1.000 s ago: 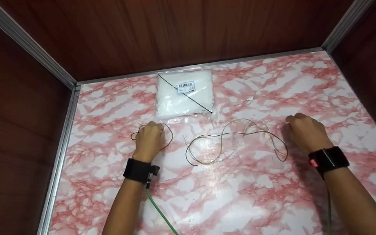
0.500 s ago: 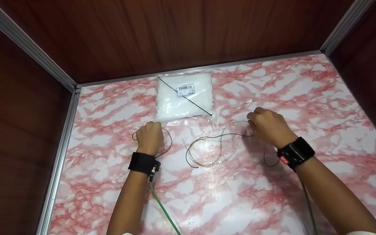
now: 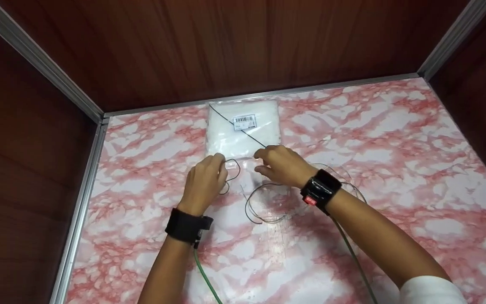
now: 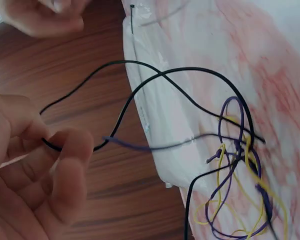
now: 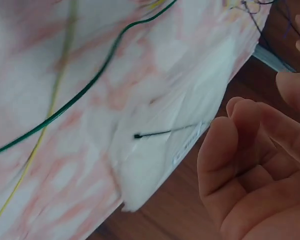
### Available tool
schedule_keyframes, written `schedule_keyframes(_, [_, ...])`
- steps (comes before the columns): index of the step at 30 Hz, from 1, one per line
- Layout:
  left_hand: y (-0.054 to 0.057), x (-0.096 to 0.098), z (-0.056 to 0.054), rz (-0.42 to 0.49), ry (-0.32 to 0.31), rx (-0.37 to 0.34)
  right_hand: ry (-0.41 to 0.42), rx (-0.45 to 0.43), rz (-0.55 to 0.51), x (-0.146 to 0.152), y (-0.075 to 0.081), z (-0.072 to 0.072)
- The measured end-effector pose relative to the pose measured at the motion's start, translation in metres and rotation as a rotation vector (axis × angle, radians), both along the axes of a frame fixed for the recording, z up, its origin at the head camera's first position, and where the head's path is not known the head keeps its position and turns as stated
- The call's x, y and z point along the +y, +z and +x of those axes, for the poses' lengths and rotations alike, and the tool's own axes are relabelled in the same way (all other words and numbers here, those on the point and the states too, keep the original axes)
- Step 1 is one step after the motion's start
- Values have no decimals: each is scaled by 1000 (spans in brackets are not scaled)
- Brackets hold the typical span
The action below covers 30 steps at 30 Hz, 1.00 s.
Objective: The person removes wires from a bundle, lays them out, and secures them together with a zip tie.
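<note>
My left hand (image 3: 204,181) pinches a black wire (image 4: 190,68) between thumb and fingers, close in front of a clear plastic bag (image 3: 222,141) with white contents. The wire bends in loops and runs into a tangle of purple and yellow wires (image 4: 262,185) in the left wrist view. My right hand (image 3: 285,165) is over the bag's front right corner, thumb apart from loosely bent fingers, holding nothing. A black cable tie (image 5: 136,136) lies diagonally across the bag. In the head view, the right hand covers its lower end.
Looped loose wires (image 3: 248,206) lie on the red-and-white marbled table (image 3: 293,261), partly under the right forearm. A green wire (image 5: 97,75) crosses a yellow one in the right wrist view. Dark wood panels (image 3: 243,50) with metal edging enclose the back and sides.
My right hand has swept left from the right side of the loose wires to the bag's corner. The left hand has shifted slightly right, the wire still in it.
</note>
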<state>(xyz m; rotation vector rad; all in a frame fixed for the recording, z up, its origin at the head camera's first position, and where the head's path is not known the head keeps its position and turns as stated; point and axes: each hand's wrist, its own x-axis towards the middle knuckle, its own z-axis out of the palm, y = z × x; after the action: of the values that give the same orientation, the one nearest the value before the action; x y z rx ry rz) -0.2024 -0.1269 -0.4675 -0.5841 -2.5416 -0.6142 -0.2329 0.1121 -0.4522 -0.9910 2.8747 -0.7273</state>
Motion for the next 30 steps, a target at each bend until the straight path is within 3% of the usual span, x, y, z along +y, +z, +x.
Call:
schedule_keyframes(5, [1,6,2,60,-110,-3,-9,-73,-29,-23,-7,-7])
schedule_keyframes(9, [1,5,1,47,-156,43,21,-34,-63,-32,-13,-11])
schedule_keyframes(16, [-6,-12,-5,-35,-76,120,-2,109,-131,-19,-11,-23])
schedule_keyframes(21, [-8,-17,-3,-103,-2,146,48,211,-183,-3,-8,-27])
schedule_keyframes(25, [-9,-18,-3,-141,41,134,75,275,-209,11,-8,-26])
schedule_keyframes(30, [-15,-20,-2,-179,59,97,79,281,-242,34,-11,-22])
